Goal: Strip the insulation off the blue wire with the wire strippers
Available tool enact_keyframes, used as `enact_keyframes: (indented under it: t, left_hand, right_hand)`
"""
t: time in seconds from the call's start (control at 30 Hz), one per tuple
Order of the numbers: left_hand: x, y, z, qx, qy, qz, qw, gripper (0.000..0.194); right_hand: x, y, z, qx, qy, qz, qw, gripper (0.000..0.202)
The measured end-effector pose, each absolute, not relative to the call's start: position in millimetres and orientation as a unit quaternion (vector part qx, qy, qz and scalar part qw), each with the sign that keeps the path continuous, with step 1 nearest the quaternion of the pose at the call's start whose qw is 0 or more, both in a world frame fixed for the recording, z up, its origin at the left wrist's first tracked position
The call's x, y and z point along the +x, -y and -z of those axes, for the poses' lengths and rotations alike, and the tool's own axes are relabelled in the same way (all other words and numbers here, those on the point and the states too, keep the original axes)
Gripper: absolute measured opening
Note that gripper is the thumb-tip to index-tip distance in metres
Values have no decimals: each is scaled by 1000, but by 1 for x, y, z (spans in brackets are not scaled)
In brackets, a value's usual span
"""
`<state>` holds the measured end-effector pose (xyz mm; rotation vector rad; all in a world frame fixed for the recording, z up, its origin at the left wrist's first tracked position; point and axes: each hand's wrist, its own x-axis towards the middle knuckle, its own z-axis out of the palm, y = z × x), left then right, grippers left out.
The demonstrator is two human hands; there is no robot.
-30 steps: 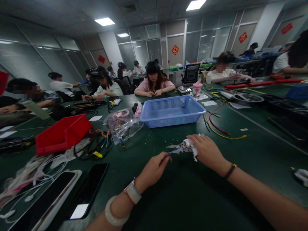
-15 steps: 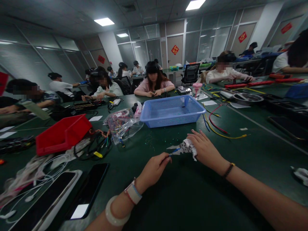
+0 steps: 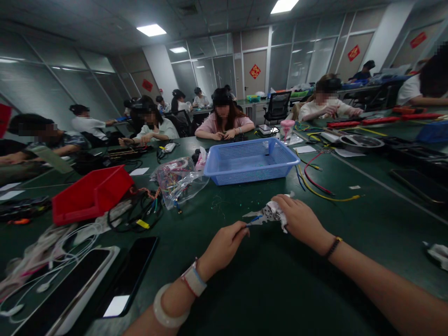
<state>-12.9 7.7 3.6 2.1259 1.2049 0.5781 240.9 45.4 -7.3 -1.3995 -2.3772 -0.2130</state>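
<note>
My right hand (image 3: 299,219) is closed around the handles of a pair of wire strippers (image 3: 269,213), which have white tissue-like wrapping (image 3: 280,219) about the grip. The metal jaws point left, toward my other hand. Between thumb and forefinger, my left hand (image 3: 226,245) pinches a short blue wire (image 3: 255,220). The wire's far end lies at the jaws; whether it is clamped in a notch is too small to tell. Small green and blue scraps lie on the dark green table just beyond the tool.
Behind the tool stands a blue plastic basket (image 3: 252,175). To its left are a clear bag of wires (image 3: 178,179) and a red bin (image 3: 93,193). Phones (image 3: 131,275) and white earphones lie front left. Loose cables (image 3: 336,198) lie at the right. Several people sit around the tables.
My right hand's fingers, stretched out before, have curled down around the wrapped handles. My left hand and the blue wire have hardly moved.
</note>
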Motion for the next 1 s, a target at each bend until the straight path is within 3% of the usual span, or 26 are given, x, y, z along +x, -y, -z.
enact_keyframes:
  t: [0.23,0.57,1.0]
  left_hand:
    - [-14,-9,-2,797,-467,-220,314,25]
    - [-12,-8,-3,799,-466,-220,312,26]
    - [-11,-6,-6,800,-471,-215,303,24]
  right_hand:
    - [242,-46,13,-499,837,51,216,58]
    - [241,-45,9,-498,843,45,196,44]
    - [243,-47,9,-490,852,34,180,47]
